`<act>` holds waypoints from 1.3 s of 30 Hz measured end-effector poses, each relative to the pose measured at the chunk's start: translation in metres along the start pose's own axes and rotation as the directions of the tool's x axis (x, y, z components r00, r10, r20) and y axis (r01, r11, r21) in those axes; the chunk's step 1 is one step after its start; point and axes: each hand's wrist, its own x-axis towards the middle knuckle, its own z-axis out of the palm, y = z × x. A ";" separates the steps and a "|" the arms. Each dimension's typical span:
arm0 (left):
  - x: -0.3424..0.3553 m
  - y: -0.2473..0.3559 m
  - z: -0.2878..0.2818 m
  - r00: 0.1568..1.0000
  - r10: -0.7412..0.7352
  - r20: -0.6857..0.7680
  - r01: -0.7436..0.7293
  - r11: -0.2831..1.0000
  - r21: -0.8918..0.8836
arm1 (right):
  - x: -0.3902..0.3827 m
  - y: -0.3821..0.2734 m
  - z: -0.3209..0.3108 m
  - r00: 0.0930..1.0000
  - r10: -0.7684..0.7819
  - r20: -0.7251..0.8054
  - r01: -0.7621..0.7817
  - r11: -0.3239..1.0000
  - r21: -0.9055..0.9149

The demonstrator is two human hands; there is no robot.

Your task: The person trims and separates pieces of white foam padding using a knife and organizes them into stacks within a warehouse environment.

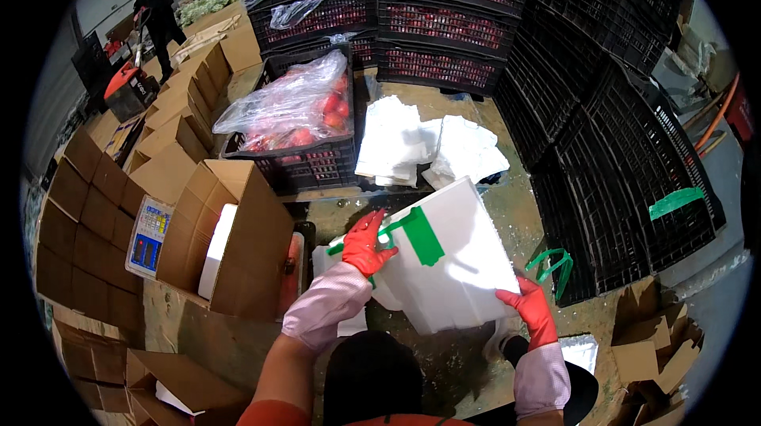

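My left hand [365, 244], in a red rubber glove, is curled at the left edge of a tilted white foam board [468, 267], by a piece of green tape [422, 236] stuck on its face. The thumb and index finger bend toward each other there; the other fingertips are partly hidden. At the lower right corner my right hand [531, 311], gloved in red too, grips the same board. More white foam shows under and left of it, partly covered. Pale pink sleeves cover both forearms near the gloves.
Black crates [444, 26] of red produce are stacked behind; a plastic-draped crate [305, 168] stands nearer. White foam pieces [432, 145] lie ahead. Left are an open carton [265, 220] and a scale [148, 236]. A loose green strap [564, 271] lies right. A person [158, 10] stands far left.
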 end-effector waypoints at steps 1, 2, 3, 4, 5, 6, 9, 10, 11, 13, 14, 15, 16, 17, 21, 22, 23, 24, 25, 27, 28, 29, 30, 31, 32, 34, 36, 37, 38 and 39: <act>0.004 0.002 -0.001 0.998 -0.031 0.046 0.030 0.999 0.014 | -0.001 -0.002 0.003 1.000 -0.011 0.011 0.011 1.000 -0.001; 0.006 0.003 -0.001 0.994 -0.062 0.093 0.059 0.998 0.028 | -0.003 -0.005 0.005 1.000 -0.011 0.012 0.011 1.000 -0.005; 0.006 -0.008 0.008 0.994 -0.041 0.098 0.041 0.999 -0.004 | -0.006 -0.009 0.007 1.000 -0.018 0.014 0.018 1.000 -0.017; 0.007 -0.024 0.017 0.995 -0.047 0.091 0.048 0.999 0.000 | -0.007 -0.014 0.011 0.999 -0.027 0.025 0.028 0.999 -0.029; 0.011 -0.032 0.025 0.933 -0.317 0.167 0.359 0.812 -0.461 | -0.010 -0.019 0.014 0.999 -0.027 0.029 0.028 0.999 -0.034; 0.006 -0.043 0.026 0.971 -0.218 0.102 0.240 0.907 -0.346 | -0.012 -0.023 0.018 0.999 -0.008 0.039 0.010 0.999 -0.044; 0.005 -0.060 0.029 0.994 -0.099 0.049 0.104 0.988 -0.116 | -0.014 -0.024 0.015 0.998 0.018 0.054 -0.015 0.999 -0.053; 0.007 -0.066 0.031 0.995 -0.088 0.057 0.089 0.996 -0.025 | -0.014 -0.025 0.016 0.998 0.023 0.062 -0.019 0.998 -0.059; 0.011 -0.052 0.029 0.987 0.116 -0.114 -0.107 0.991 0.084 | -0.013 -0.024 0.014 0.998 0.026 0.055 -0.022 0.998 -0.064; 0.016 -0.034 0.021 0.999 0.043 0.002 -0.043 0.986 0.160 | -0.013 -0.024 0.016 0.998 0.009 -0.055 -0.015 0.995 -0.103; 0.017 -0.029 0.019 0.993 -0.039 0.110 0.011 0.969 0.249 | -0.013 -0.026 0.019 0.998 0.009 -0.056 -0.014 0.995 -0.101; 0.017 -0.024 0.022 0.993 -0.038 0.111 0.009 0.969 0.248 | -0.012 -0.029 0.022 0.996 -0.027 -0.080 0.008 0.972 -0.235; 0.013 -0.021 0.023 0.980 -0.105 0.167 0.069 0.975 0.212 | -0.013 -0.030 0.027 0.993 -0.063 -0.096 0.024 0.932 -0.361; 0.010 -0.017 0.026 0.959 -0.170 0.225 0.131 0.975 0.179 | -0.013 -0.030 0.036 0.993 -0.060 -0.097 0.022 0.934 -0.357; -0.037 0.002 0.056 0.896 -0.182 0.404 0.437 0.524 -0.731 | -0.011 -0.030 0.066 0.990 -0.067 -0.123 -0.055 0.620 -0.783; -0.036 0.035 0.045 0.799 -0.210 0.563 0.552 0.626 -0.551 | -0.012 -0.029 0.063 0.982 -0.039 -0.187 -0.124 0.613 -0.780; -0.038 0.050 0.046 0.740 -0.116 0.663 0.582 0.606 -0.543 | -0.010 -0.026 0.058 0.980 -0.035 -0.198 -0.136 0.610 -0.781; -0.037 0.072 0.029 0.725 0.050 0.687 0.369 0.814 -0.449 | -0.008 -0.024 0.056 0.973 -0.047 -0.225 -0.150 0.612 -0.777; -0.037 0.086 0.019 0.572 -0.006 0.820 0.574 0.717 -0.395 | -0.004 -0.020 0.056 0.968 -0.060 -0.244 -0.157 0.615 -0.773; -0.047 0.088 0.018 0.515 0.308 0.800 0.466 0.683 -0.563 | 0.007 -0.009 0.057 0.960 -0.071 -0.272 -0.175 0.607 -0.775; -0.048 0.093 0.015 0.484 0.447 0.752 0.366 0.677 -0.638 | 0.012 0.002 0.052 0.959 -0.072 -0.273 -0.176 0.607 -0.775; -0.042 0.101 0.010 0.485 0.454 0.748 0.365 0.671 -0.645 | 0.014 0.015 0.040 0.936 -0.092 -0.341 -0.155 0.760 -0.631; -0.032 0.107 0.003 0.488 0.309 0.817 0.421 0.736 -0.530 | 0.017 0.027 0.025 0.907 -0.098 -0.410 -0.114 0.879 -0.463; -0.029 0.110 -0.001 0.477 0.147 0.866 0.483 0.780 -0.398 | 0.018 0.033 0.013 0.918 -0.145 -0.370 0.064 0.973 -0.222; -0.031 0.091 0.003 0.529 0.084 0.844 0.555 0.718 -0.419 | 0.012 0.019 0.021 0.914 -0.168 -0.370 0.161 0.986 -0.049; -0.025 0.063 -0.008 0.675 -0.060 0.736 0.574 0.669 -0.472 | 0.006 0.001 0.012 0.906 -0.317 -0.282 0.256 0.938 -0.232; -0.019 0.044 -0.023 0.850 -0.034 0.525 0.482 0.453 -0.750 | 0.011 0.004 0.000 0.891 -0.405 -0.205 0.209 0.767 -0.606; -0.010 0.049 -0.041 0.825 -0.156 0.544 0.536 0.522 -0.663 | 0.014 -0.001 0.007 0.911 -0.377 -0.165 0.150 0.678 -0.720; -0.007 0.038 -0.038 0.858 -0.095 0.504 0.513 0.164 -0.842 | 0.013 -0.008 0.013 0.927 -0.352 -0.128 0.101 0.563 -0.820; -0.008 0.028 -0.037 0.875 -0.071 0.479 0.476 0.307 -0.824 | 0.030 0.013 0.001 0.934 -0.355 0.035 0.214 0.478 -0.852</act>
